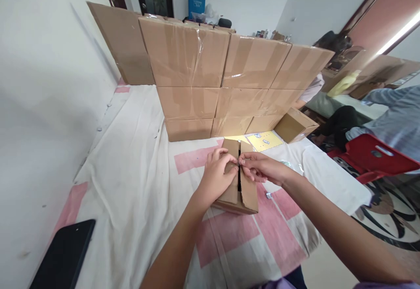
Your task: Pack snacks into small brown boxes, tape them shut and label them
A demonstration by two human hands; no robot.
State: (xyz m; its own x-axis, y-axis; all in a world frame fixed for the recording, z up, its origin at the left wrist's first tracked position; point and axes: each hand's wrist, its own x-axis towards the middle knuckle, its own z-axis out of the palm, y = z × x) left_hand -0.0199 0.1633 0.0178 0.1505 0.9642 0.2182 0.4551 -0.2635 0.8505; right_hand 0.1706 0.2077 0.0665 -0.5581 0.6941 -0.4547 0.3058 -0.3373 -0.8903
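Observation:
A small cardboard box (246, 198) lies on the cloth in front of me, its two top flaps nearly meeting with a dark gap between them. My left hand (219, 170) rests over the left flap (231, 148), thumb and fingers pinched together at the gap. From the other side, my right hand (257, 166) pinches the edge of the right flap (248, 189), its fingertips touching or almost touching those of the left. Whether something small sits between the fingertips cannot be made out.
Stacked taped cartons (187, 57) form a wall behind the box. An open carton (297, 125) and a yellow printed sheet (265, 141) lie to the right. A black phone (62, 256) is at lower left. A person (390, 114) sits by a red chair (377, 158); another is partly hidden.

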